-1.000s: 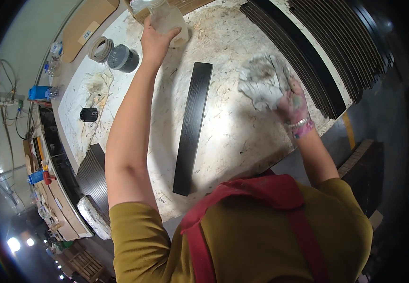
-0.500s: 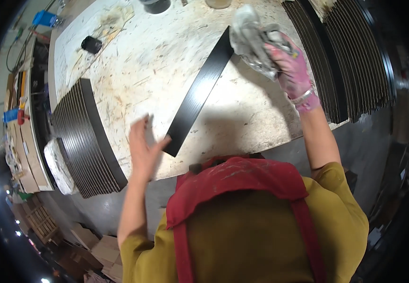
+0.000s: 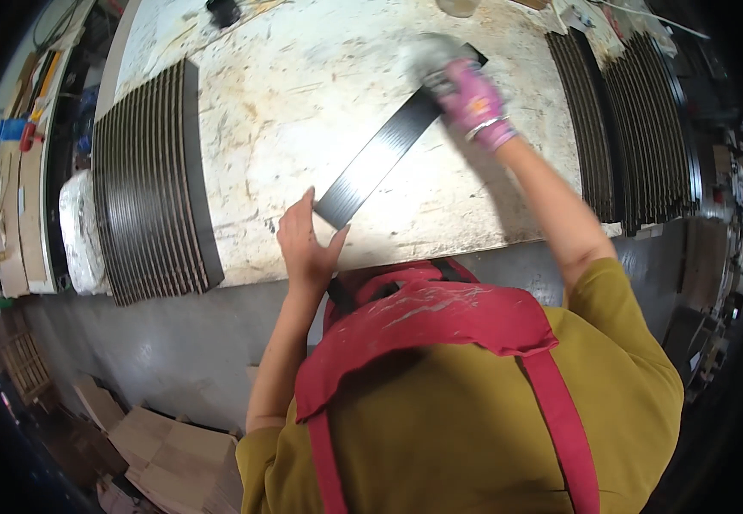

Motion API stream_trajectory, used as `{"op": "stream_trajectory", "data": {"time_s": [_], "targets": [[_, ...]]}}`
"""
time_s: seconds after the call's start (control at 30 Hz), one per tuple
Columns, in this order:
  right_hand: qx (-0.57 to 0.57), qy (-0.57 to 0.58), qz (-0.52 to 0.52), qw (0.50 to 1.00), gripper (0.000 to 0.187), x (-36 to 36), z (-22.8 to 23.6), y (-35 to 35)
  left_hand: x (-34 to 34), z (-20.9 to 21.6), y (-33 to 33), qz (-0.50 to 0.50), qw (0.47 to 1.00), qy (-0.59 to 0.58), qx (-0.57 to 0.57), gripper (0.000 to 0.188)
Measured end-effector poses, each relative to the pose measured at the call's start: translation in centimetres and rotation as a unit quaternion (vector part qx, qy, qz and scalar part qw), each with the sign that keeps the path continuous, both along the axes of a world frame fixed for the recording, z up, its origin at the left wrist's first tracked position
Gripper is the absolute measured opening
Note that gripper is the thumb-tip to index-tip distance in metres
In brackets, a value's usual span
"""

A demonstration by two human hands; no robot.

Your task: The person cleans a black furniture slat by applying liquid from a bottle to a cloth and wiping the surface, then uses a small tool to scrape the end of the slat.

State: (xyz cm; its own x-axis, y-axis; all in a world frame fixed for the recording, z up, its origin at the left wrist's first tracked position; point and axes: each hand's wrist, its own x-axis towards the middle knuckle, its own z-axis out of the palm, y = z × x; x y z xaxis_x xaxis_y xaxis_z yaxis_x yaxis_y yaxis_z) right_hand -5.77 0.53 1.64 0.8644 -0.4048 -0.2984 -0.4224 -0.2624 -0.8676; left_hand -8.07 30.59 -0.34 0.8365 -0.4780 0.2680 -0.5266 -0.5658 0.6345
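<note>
A dark, flat strip (image 3: 380, 158) with a shiny, finely ridged face lies slantwise on the stained white worktable (image 3: 260, 137). My left hand (image 3: 310, 244) is bare, its thumb and fingers spread around the strip's near end. On my right hand (image 3: 474, 98) is a pink glove; its fingers close on a crumpled grey-white rag (image 3: 431, 58), blurred by motion. That rag lies over the far part of the strip and hides some of it, while the strip's far corner shows beyond.
A stack of dark strips (image 3: 149, 188) stands at the table's left edge, beside a white wrapped bundle (image 3: 80, 231). More stacked strips (image 3: 646, 128) are at the right. A black container (image 3: 222, 12) and a round pot (image 3: 457, 7) sit at the far side.
My right hand has brought the rag down onto the strip's far part. My left hand has come up to the strip's near end. The whole view has shifted.
</note>
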Motion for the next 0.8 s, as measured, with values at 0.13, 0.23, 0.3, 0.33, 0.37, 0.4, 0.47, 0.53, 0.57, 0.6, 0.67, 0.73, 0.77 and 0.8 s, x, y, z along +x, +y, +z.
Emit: {"op": "stream_trajectory", "data": {"time_s": [0.13, 0.23, 0.3, 0.33, 0.37, 0.4, 0.47, 0.53, 0.57, 0.6, 0.67, 0.73, 0.77, 0.8], "targets": [[-0.549, -0.036, 0.236, 0.801, 0.033, -1.7, -0.3, 8.7, -0.2, -1.0, 0.4, 0.028, 0.997, 0.04, -0.058, 0.09], [-0.566, -0.055, 0.298, 0.766, 0.036, -3.8, -0.3, 16.5, 0.0, -2.6, 0.9, 0.004, 1.0, -0.022, -0.02, 0.099], [-0.637, 0.007, 0.245, 0.731, 0.029, -3.0, 1.3, 13.9, -0.1, -1.8, 1.4, 0.016, 0.997, 0.023, -0.078, 0.1], [-0.553, -0.033, 0.207, 0.806, 0.024, -1.8, 0.9, 8.5, -0.4, -1.0, 1.1, 0.031, 0.996, 0.049, -0.069, 0.101], [-0.461, -0.082, 0.166, 0.868, 0.019, -0.8, 0.5, 3.1, -0.5, -0.5, 0.9, 0.028, 0.996, 0.049, -0.072, 0.101], [-0.46, -0.022, 0.102, 0.882, 0.022, -0.4, 2.0, -0.2, -0.4, -0.1, 0.5, 0.022, 0.996, 0.053, -0.074, 0.097], [-0.476, -0.049, 0.186, 0.858, 0.029, -1.2, 2.2, 1.5, -0.1, -0.1, 0.0, 0.013, 0.995, 0.063, -0.073, 0.094], [-0.618, -0.147, 0.297, 0.714, 0.034, -3.2, -0.5, 10.2, 0.1, -1.8, 0.5, 0.008, 0.999, 0.02, -0.05, 0.098], [-0.513, 0.071, 0.371, 0.771, 0.035, -3.1, 0.7, 14.9, 0.2, -2.1, 0.8, 0.004, 0.999, -0.019, -0.046, 0.095], [-0.447, -0.02, 0.405, 0.797, 0.035, -3.1, 1.6, 15.3, -0.1, -2.0, 1.5, 0.014, 0.998, 0.006, -0.058, 0.094], [-0.45, -0.122, 0.322, 0.824, 0.032, -2.4, 0.8, 11.8, -0.1, -2.3, 2.1, 0.011, 0.996, 0.052, -0.07, 0.094], [-0.428, -0.11, 0.118, 0.889, 0.027, 0.0, -2.5, 2.3, -0.2, -1.8, 1.8, -0.002, 0.995, 0.07, -0.074, 0.094], [-0.333, -0.102, 0.007, 0.937, 0.024, 1.2, -2.7, -3.2, 0.1, -1.0, 1.5, -0.01, 0.996, 0.079, -0.042, 0.093], [-0.392, -0.046, 0.006, 0.919, 0.027, 1.7, -1.0, -7.0, 0.3, -0.5, 1.4, -0.01, 0.996, 0.089, -0.007, 0.092]]}}
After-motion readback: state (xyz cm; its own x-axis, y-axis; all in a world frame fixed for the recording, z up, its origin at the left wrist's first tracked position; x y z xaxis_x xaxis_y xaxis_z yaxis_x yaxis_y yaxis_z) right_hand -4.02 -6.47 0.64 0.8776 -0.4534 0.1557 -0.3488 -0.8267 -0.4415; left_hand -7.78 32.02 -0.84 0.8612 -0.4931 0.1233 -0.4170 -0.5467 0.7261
